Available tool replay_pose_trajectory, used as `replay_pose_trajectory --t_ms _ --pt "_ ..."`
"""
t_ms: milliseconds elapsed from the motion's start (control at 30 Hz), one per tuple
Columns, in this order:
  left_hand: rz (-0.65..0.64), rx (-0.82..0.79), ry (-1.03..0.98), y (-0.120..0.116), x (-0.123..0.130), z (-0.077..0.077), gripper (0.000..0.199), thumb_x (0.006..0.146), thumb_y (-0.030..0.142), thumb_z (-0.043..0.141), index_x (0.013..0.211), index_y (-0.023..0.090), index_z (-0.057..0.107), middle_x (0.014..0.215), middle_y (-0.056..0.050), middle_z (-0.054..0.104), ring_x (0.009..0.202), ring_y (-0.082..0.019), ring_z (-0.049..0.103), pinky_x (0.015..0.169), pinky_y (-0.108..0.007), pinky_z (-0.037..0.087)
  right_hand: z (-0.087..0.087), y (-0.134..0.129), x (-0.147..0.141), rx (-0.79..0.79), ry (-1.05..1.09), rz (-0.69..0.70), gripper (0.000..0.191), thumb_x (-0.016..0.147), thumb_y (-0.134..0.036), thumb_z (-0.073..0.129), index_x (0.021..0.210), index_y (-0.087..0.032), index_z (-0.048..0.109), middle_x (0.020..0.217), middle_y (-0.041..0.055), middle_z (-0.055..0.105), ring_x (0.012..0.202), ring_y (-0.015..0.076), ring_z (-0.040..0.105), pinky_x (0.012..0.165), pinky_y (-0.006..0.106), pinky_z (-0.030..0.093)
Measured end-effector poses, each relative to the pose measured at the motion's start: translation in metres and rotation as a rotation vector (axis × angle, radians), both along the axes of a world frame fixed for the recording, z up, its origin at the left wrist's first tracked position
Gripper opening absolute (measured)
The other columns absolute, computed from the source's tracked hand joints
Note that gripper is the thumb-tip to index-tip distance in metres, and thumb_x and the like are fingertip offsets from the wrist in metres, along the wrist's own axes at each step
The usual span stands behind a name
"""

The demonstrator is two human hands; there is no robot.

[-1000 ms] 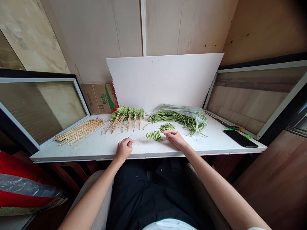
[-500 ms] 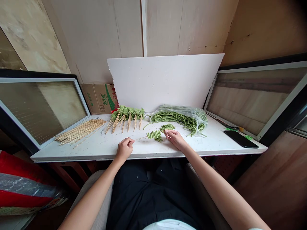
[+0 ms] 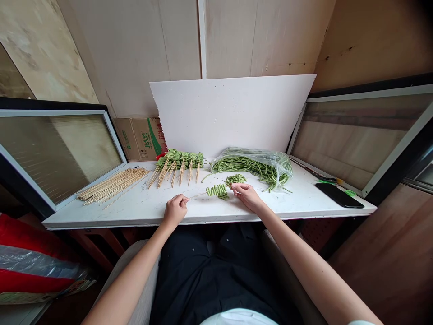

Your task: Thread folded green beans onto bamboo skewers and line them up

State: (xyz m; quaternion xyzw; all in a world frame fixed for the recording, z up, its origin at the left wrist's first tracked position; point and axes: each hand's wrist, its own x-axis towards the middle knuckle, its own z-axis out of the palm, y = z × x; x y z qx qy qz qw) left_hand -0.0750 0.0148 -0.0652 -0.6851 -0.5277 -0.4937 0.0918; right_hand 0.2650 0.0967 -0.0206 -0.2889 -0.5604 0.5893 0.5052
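My left hand (image 3: 176, 210) pinches the bare end of a thin wooden skewer (image 3: 198, 195), which points to the right. Short cut pieces of green bean (image 3: 215, 191) are threaded crosswise along its far part. At the other end, my right hand (image 3: 246, 197) has its fingertips closed near the skewer's tip; whether a bean piece is between them is hidden. Some loose bean pieces (image 3: 223, 196) lie just below the threaded ones. Behind the right fingers sits a small pile of cut beans (image 3: 236, 178).
Bare skewers (image 3: 113, 184) lie at the left of the white table (image 3: 142, 214). Filled bean skewers (image 3: 182, 159) are stacked at the back. Long beans (image 3: 250, 166) lie in a clear plastic bag. A black phone (image 3: 339, 195) rests at right; a cardboard box (image 3: 137, 140) stands behind.
Almost nothing differs. The threaded skewer has shifted very slightly left, and both hands keep their places.
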Motion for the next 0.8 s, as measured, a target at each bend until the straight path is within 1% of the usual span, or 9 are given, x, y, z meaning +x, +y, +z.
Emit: replay_pose_trajectory --t_ms 133,300,400,633,800 --pt "0.006 -0.017 -0.005 0.0 0.0 0.0 0.022 0.094 0.018 0.057 0.074 0.023 0.064 0.072 -0.001 0.071 0.062 -0.017 0.06 0.063 -0.029 0.043 -0.003 0.002 0.0 0.025 -0.023 -0.03 0.037 0.072 -0.058 0.091 0.076 -0.023 0.079 0.091 0.0054 0.071 0.076 0.0168 0.053 0.075 0.032 0.044" --pt "0.021 -0.03 -0.01 0.0 0.001 0.001 0.022 0.093 0.019 0.057 0.073 0.023 0.065 0.071 -0.002 0.071 0.061 -0.017 0.059 0.062 -0.029 0.042 -0.007 0.005 0.0 0.039 -0.045 -0.063 0.038 0.073 -0.058 0.091 0.085 -0.023 0.083 0.092 0.0059 0.074 0.072 0.0166 0.051 0.075 0.033 0.047" --pt "0.019 -0.03 -0.01 0.0 0.0 0.001 0.022 0.093 0.019 0.057 0.073 0.023 0.065 0.072 -0.002 0.071 0.062 -0.017 0.059 0.062 -0.029 0.042 -0.008 0.007 0.0 0.045 -0.054 -0.077 0.038 0.072 -0.058 0.091 0.085 -0.023 0.083 0.091 0.0058 0.074 0.071 0.0161 0.051 0.075 0.034 0.047" --pt "0.015 -0.023 0.0 -0.001 0.0 0.0 0.023 0.094 0.019 0.056 0.073 0.023 0.063 0.072 -0.001 0.071 0.063 -0.017 0.059 0.063 -0.028 0.042 -0.01 0.007 0.0 0.056 -0.04 -0.059 0.033 0.074 -0.053 0.091 0.082 -0.023 0.083 0.074 0.0017 0.067 0.072 0.0167 0.053 0.081 0.035 0.047" --pt "0.013 -0.029 -0.002 -0.001 0.0 0.001 0.022 0.094 0.019 0.057 0.072 0.023 0.063 0.071 -0.001 0.07 0.062 -0.017 0.059 0.062 -0.028 0.041 -0.011 0.009 0.0 0.048 -0.059 -0.071 0.035 0.073 -0.054 0.091 0.084 -0.022 0.084 0.08 0.0027 0.07 0.07 0.0154 0.051 0.077 0.033 0.047"
